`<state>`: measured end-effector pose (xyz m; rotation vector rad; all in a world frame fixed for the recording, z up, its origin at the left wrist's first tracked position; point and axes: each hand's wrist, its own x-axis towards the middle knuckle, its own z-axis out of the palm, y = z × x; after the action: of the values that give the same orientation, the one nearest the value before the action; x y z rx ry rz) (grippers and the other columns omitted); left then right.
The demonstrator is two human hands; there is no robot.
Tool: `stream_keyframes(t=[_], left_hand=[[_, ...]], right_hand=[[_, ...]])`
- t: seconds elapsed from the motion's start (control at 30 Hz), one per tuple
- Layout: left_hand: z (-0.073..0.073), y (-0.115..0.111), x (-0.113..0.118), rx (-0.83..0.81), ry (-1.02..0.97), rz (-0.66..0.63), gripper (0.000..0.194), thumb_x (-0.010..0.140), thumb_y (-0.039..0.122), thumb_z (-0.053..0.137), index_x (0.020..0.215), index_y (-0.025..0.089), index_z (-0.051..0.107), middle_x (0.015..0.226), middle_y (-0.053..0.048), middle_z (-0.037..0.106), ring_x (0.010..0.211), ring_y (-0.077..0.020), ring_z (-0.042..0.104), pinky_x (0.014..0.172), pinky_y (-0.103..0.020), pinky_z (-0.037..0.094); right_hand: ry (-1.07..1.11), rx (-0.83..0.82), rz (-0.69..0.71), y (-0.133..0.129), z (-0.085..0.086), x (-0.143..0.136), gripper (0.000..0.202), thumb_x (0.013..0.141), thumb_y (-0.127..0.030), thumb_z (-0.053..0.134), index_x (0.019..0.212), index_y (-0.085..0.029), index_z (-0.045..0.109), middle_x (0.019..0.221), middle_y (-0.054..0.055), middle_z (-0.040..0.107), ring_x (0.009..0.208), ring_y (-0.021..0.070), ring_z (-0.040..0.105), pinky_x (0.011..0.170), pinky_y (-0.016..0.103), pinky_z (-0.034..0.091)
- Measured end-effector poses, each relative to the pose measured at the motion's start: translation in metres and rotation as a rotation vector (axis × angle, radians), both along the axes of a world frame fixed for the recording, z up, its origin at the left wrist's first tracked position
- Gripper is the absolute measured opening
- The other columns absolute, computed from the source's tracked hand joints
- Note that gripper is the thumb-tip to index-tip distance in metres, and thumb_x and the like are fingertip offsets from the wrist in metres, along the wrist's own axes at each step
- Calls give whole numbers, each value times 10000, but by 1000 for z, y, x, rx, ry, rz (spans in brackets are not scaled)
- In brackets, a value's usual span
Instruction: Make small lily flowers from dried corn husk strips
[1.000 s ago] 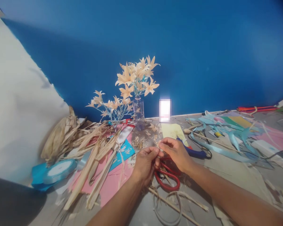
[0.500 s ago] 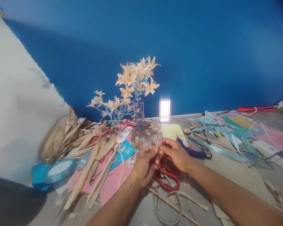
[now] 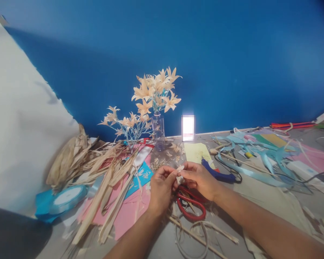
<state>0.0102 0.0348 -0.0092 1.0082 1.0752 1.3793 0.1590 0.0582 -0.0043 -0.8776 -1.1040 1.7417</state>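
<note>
Desk: What is in the person's hands?

Photographer: A pale, petal-like scrap (image 3: 180, 168), held just beyond the red-handled scissors (image 3: 194, 218). The left hand (image 3: 163, 185) pinches it between thumb and fingers; the right hand (image 3: 201, 178) appears to pinch it too, its grip meeting the left's at the fingertips. How the lower part is held is hidden.

Desk: And around them?

Photographer: Right of the scissors and farther off lies a blue glue gun (image 3: 218, 174); left of them, dried husk strips (image 3: 95, 205). Well beyond the scissors, pale flowers (image 3: 156, 90) stand in a clear bottle (image 3: 158, 133).

Desk: What could go wrong?

Photographer: The scrap looks thin, so opposing pulls from the two grips might split it; a slack pinch could drop it among the shavings (image 3: 158, 163) beyond the scissors. An outward swing of the right hand could knock the glue gun. Whether that is hot, I cannot tell.
</note>
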Motion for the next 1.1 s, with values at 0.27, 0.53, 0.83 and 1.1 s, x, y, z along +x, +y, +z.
stream_keyframes(t=[0.27, 0.53, 0.83, 1.1], left_hand=[[-7, 5, 2, -81, -164, -44, 317, 776, 352, 720, 981, 189, 542, 640, 24, 684, 396, -73, 493, 400, -174, 313], [-5, 5, 0, -217, -276, -108, 359, 649, 332, 824, 777, 182, 523, 676, -2, 706, 366, -50, 475, 380, -163, 286], [-7, 6, -1, -216, -229, -49, 323, 549, 310, 877, 718, 135, 665, 466, 39, 556, 397, -56, 457, 427, -169, 318], [-12, 8, -3, -216, -129, -114, 392, 636, 477, 825, 727, 175, 593, 426, 46, 522, 364, -63, 408, 396, -175, 247]], right_hand=[[-154, 82, -74, 0, 5, 2, 349, 685, -447, 795, 734, -163, 599, 761, 27, 685, 537, 73, 381, 474, 217, 207], [-264, 171, -129, -3, 8, -1, 263, 732, -406, 721, 708, -173, 600, 692, 4, 639, 623, 121, 495, 540, 232, 339], [-346, 246, -175, 3, 0, 1, 245, 764, -386, 698, 703, -167, 606, 636, -31, 510, 605, 113, 441, 543, 233, 331], [-547, 365, -78, 5, 0, 3, 224, 846, -368, 621, 761, -161, 624, 637, -21, 559, 599, 123, 494, 535, 220, 375]])
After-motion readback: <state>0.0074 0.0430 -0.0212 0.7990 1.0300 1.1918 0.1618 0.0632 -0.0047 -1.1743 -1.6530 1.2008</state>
